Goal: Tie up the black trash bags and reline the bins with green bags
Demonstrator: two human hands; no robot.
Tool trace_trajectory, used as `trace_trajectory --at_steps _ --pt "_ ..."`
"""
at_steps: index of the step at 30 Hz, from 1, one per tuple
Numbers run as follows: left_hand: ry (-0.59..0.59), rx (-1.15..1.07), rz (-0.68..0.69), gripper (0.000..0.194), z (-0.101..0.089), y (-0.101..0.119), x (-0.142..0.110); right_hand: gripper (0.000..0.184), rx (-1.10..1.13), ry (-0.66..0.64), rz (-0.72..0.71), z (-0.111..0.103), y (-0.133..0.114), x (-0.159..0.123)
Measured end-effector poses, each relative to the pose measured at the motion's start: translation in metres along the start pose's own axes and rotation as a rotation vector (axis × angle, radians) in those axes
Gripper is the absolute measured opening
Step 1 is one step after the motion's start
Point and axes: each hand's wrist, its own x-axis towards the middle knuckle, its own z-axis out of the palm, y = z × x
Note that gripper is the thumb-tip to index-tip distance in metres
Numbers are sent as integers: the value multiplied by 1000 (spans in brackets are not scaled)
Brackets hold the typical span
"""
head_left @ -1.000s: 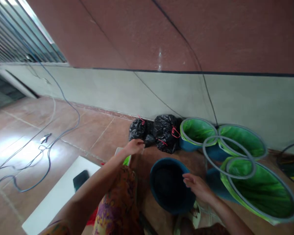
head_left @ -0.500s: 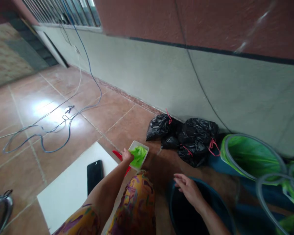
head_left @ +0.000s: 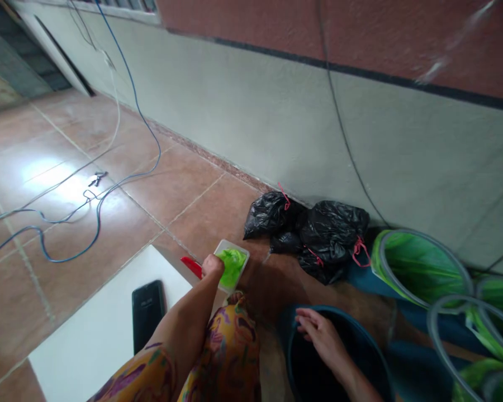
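Note:
My left hand (head_left: 213,267) is closed at the left edge of a white tub (head_left: 243,258), beside a bundle of bright green plastic (head_left: 231,264) inside it. What the fingers hold, if anything, is hidden. A red object (head_left: 191,266) sticks out just left of this hand, partly covered by it. My right hand (head_left: 317,330) hovers over the mouth of a dark blue bucket (head_left: 291,357), fingers loosely extended and holding nothing.
Black tied garbage bags (head_left: 333,229) with red ties lie against the wall. At right stand several blue bins with green liners (head_left: 423,268) and grey rims. A white board (head_left: 96,324) carries a black phone (head_left: 147,312). Cables (head_left: 96,223) and keys (head_left: 97,178) lie on the floor.
My view has shifted slightly, so the scene sits further left. My left hand has curled more tightly at the tub's edge. My right hand stays over the bucket.

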Motion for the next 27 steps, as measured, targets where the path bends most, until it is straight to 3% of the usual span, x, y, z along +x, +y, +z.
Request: trace_trajectory --at_steps 3,7,9,11,15,18,21,24,27 --pt "62 4 -32 38 -19 19 -16 51 26 28 -44 -6 -17 -9" --pt "66 -181 160 35 -60 48 -52 49 67 66 -148 -19 -39 -32" --pt "-74 -417 325 39 -83 62 -81 48 79 84 -207 -26 -48 -45" --pt "-286 -623 488 44 -103 77 -115 49 93 125 -256 -34 -54 -58" --pt "-575 -728 724 46 -122 110 -187 56 224 251 -325 -50 -61 -87" --pt "-706 -688 817 45 -111 132 -228 66 415 280 -357 -70 -62 -113" --pt "-818 -644 894 47 -83 150 -254 66 564 240 -354 -98 -53 -135" --pt "-931 -556 992 50 -51 163 -272 61 709 300 -222 -125 -35 -145" --pt "-1014 -354 1091 50 -22 169 -284 56 832 294 -67 -139 -12 -142"
